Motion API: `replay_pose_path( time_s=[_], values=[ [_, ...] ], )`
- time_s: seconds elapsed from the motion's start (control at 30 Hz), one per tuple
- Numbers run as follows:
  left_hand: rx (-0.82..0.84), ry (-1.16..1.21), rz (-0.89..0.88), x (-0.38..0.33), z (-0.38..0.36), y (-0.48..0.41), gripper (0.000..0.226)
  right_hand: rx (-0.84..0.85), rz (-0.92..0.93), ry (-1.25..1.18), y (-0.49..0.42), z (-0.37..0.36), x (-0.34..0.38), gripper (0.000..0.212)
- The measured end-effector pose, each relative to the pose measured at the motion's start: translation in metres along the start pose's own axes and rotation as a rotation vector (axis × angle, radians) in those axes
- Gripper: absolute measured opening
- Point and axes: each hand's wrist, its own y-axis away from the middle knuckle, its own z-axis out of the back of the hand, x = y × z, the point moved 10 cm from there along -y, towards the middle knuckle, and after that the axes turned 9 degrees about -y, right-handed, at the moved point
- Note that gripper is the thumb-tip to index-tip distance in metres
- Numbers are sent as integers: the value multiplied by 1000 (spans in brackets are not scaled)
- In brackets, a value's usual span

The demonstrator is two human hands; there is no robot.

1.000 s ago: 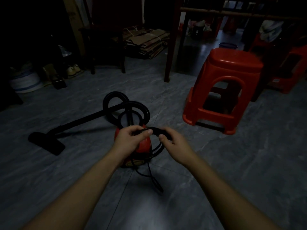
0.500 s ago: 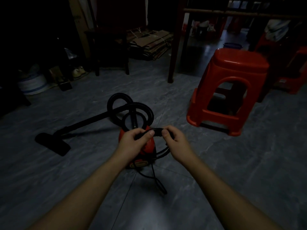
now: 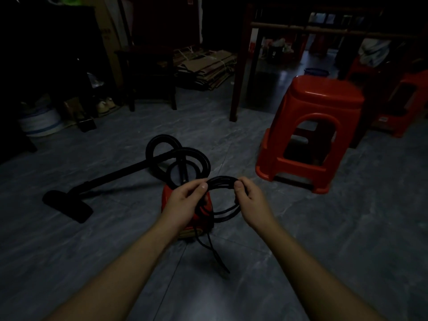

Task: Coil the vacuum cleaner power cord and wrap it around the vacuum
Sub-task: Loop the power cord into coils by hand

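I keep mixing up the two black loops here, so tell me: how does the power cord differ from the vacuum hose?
The power cord is thin; the vacuum hose is much thicker and ribbed. The power cord is held up as a small coil, gripped by the left hand and the right hand; the vacuum hose is touched by neither hand and loops behind the red vacuum. Both are black and curled into loops.

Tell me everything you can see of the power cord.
The power cord is black, thin and flexible, looking rubber-coated. It is gathered into several loose loops held above the red vacuum. The left hand and right hand each pinch the coil's top. A loose tail trails toward the floor.
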Motion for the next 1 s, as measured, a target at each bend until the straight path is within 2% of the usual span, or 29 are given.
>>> replay_pose_path(
  time_s=[0.17,0.43,0.67,0.87,1.0],
  values=[
    [13,11,18,0,5,0,22,91,-27,80,4,-3,-8,21],
    [122,-170,-41,-3,-10,5,18,248,37,99,15,-35,12,20],
    [45,-101,-43,-7,-7,4,17,175,19,68,10,-31,9,20],
    [49,-113,21,-2,-5,10,32,62,-5,-77,3,-12,14,28],
    [34,-157,-34,-12,-4,8,27,75,5,-105,4,-11,14,29]
  ],
)
